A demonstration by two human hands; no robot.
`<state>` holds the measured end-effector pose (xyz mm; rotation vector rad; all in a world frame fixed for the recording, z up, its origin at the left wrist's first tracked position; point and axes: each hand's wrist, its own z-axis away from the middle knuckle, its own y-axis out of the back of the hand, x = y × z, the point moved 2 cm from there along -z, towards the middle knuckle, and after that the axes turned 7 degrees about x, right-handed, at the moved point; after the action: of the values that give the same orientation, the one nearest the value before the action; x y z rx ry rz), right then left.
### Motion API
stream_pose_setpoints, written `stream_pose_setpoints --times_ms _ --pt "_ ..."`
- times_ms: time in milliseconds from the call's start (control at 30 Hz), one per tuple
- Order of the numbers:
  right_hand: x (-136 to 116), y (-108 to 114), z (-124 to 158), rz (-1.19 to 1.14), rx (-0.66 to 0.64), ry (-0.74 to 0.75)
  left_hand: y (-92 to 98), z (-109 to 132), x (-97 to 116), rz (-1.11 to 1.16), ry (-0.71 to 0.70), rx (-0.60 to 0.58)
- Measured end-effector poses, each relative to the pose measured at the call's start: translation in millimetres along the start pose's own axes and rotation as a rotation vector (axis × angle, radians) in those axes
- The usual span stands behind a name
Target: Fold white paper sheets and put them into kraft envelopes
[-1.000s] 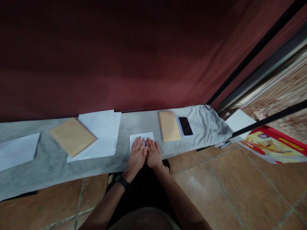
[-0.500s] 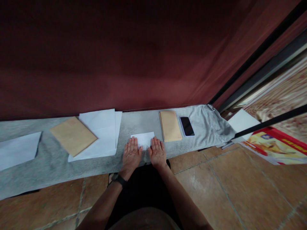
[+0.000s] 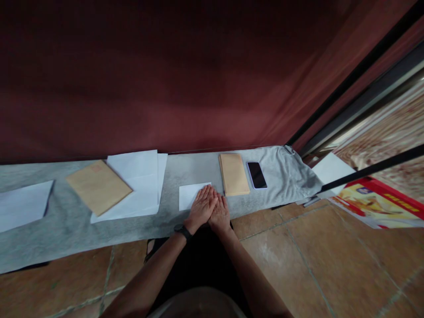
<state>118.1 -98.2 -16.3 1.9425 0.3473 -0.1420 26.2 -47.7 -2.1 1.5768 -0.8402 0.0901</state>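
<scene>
A small white folded sheet of paper lies flat on the grey cloth in front of me. My left hand, with a dark band on its wrist, is laid flat over the paper's right part, fingers stretched out. Beside it, my right hand lies flat at the paper's right edge, its fingers extended. The two hands touch, the left slightly overlapping the right. Neither grasps anything. A stack of brown envelopes sits just beyond my right hand.
A phone lies right of the envelopes. On the left, a brown envelope rests across white sheets, with more white paper farther left. A red wall covering rises behind the cloth-covered surface. A colourful box is at right.
My left hand has slid right across the paper to meet my right hand, uncovering the paper's left part. My right hand has stayed nearly in place.
</scene>
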Motion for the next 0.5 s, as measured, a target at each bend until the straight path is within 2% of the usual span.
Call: stream_pose_setpoints --times_ms 133,300,500 --pt "0.7 -2.5 1.1 0.002 0.028 0.001 -0.4 -3.6 -6.5 -0.053 0.021 0.019" --pt "0.6 -3.5 0.6 -0.006 0.068 -0.02 12.4 4.6 -28.4 -0.148 0.059 0.072" --pt "-2.7 3.2 -3.3 -0.032 0.053 -0.067 22.2 16.3 -48.5 -0.284 0.075 0.136"
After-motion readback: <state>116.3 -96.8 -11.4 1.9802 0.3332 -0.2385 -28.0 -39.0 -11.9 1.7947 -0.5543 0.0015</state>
